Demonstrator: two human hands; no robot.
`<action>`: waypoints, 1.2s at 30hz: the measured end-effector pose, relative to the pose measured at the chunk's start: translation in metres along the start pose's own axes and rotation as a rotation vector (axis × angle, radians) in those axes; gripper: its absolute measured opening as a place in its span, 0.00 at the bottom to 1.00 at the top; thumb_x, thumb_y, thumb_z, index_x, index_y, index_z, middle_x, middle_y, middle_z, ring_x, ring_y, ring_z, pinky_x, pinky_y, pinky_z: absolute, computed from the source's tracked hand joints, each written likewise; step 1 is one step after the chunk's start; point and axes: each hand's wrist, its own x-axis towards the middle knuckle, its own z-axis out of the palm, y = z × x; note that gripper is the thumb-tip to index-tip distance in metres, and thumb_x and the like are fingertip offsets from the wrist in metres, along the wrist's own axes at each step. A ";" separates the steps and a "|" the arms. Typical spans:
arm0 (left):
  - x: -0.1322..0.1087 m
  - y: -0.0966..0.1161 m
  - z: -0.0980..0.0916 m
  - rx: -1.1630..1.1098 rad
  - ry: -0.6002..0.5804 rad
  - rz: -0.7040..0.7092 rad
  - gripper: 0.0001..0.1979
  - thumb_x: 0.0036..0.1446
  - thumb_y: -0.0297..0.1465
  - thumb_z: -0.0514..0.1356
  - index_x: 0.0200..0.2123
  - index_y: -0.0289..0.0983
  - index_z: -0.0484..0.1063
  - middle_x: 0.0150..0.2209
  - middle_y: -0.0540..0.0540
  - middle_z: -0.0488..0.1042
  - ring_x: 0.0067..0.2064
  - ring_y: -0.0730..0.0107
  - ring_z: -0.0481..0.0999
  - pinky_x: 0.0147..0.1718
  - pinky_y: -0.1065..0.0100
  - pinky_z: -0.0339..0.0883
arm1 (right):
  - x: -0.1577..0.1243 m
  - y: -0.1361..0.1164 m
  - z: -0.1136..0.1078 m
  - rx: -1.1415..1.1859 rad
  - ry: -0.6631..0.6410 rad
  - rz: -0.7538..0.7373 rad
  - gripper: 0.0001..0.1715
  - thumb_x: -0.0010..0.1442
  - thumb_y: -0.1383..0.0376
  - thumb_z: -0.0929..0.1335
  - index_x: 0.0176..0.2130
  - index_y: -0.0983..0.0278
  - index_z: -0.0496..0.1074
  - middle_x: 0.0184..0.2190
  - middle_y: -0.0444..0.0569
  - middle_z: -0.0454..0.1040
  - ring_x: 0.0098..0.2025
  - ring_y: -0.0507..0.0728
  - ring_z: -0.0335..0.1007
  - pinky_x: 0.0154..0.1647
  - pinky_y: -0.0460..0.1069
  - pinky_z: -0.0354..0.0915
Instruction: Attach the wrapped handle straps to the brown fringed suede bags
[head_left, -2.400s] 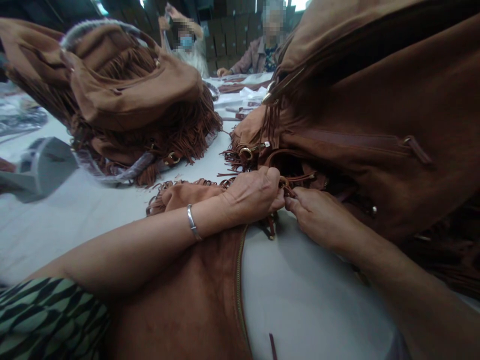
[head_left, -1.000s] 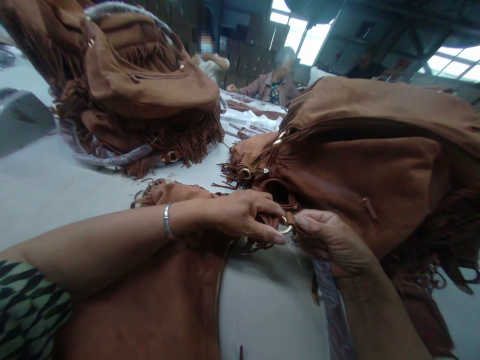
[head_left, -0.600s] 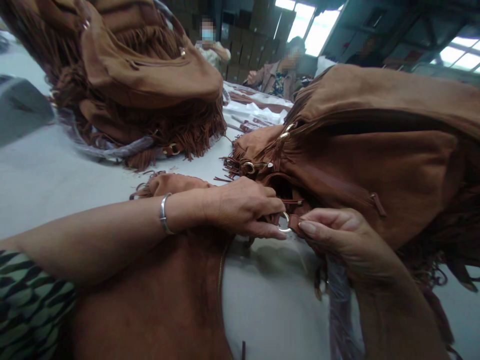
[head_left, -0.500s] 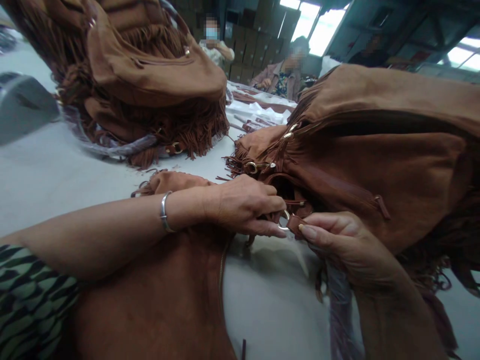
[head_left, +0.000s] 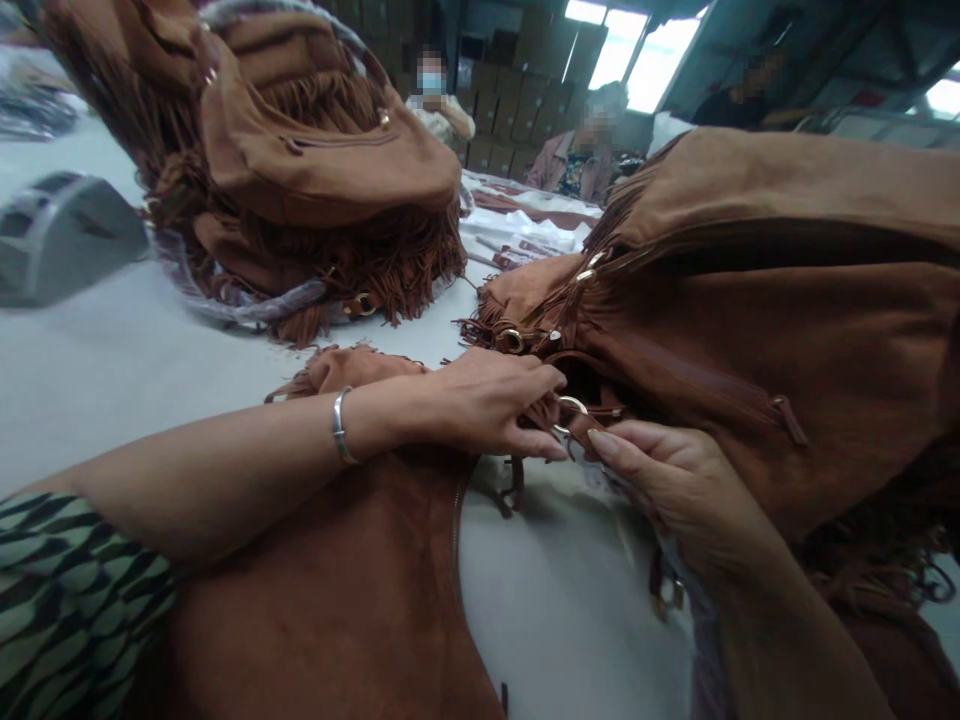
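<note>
A brown suede bag with a curved zipper edge lies under my left forearm. My left hand is closed around the bag's gathered, fringed end beside a gold metal ring; its thumb reaches out below the ring. Between the thumb and fingers of my right hand is the end of a brown leather strap, which passes through the ring. Clear plastic wrap covers the strap's length, hanging down beneath my right wrist. My fingers partly hide the join at the ring.
Fringed brown bags are heaped at the back left, with more bags stacked on the right. A grey tape dispenser-like object sits on the white table. Several people are beyond the table, near stacked cartons.
The ring has turned and tilted between my hands, and my right hand has shifted slightly closer to my left. The whole view has moved a little, so the surroundings appear further right.
</note>
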 end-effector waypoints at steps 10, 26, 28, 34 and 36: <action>0.009 -0.014 0.008 -0.263 -0.066 -0.087 0.18 0.53 0.31 0.56 0.48 0.35 0.64 0.42 0.44 0.73 0.42 0.65 0.73 0.40 0.68 0.65 | 0.008 0.005 -0.006 0.040 0.038 -0.006 0.24 0.58 0.50 0.66 0.42 0.67 0.73 0.23 0.44 0.71 0.17 0.47 0.61 0.16 0.41 0.57; 0.020 -0.069 -0.031 -0.136 -0.198 -0.162 0.31 0.63 0.45 0.39 0.55 0.26 0.60 0.37 0.53 0.69 0.38 0.84 0.56 0.45 0.64 0.56 | -0.058 0.010 -0.015 -0.368 -0.112 0.067 0.12 0.47 0.62 0.73 0.22 0.67 0.71 0.17 0.41 0.67 0.21 0.49 0.60 0.22 0.44 0.52; 0.022 -0.069 -0.039 -0.033 -0.156 -0.197 0.30 0.63 0.45 0.39 0.56 0.26 0.60 0.38 0.52 0.69 0.41 0.82 0.57 0.47 0.61 0.55 | -0.048 0.020 -0.004 -0.138 -0.134 0.155 0.13 0.47 0.65 0.72 0.18 0.66 0.67 0.13 0.39 0.63 0.17 0.47 0.55 0.18 0.44 0.48; 0.028 -0.023 -0.048 0.212 0.266 -0.187 0.22 0.58 0.37 0.57 0.52 0.31 0.65 0.46 0.41 0.69 0.51 0.56 0.63 0.49 0.57 0.59 | -0.011 0.022 0.002 0.313 0.023 0.095 0.08 0.53 0.62 0.66 0.32 0.66 0.67 0.18 0.42 0.68 0.15 0.47 0.54 0.15 0.43 0.48; 0.023 0.006 -0.042 0.036 0.256 -0.129 0.15 0.56 0.36 0.57 0.43 0.33 0.71 0.37 0.45 0.72 0.40 0.65 0.69 0.39 0.66 0.62 | -0.002 0.022 0.000 0.431 0.037 0.055 0.08 0.54 0.61 0.66 0.32 0.65 0.67 0.17 0.41 0.66 0.15 0.47 0.54 0.15 0.43 0.50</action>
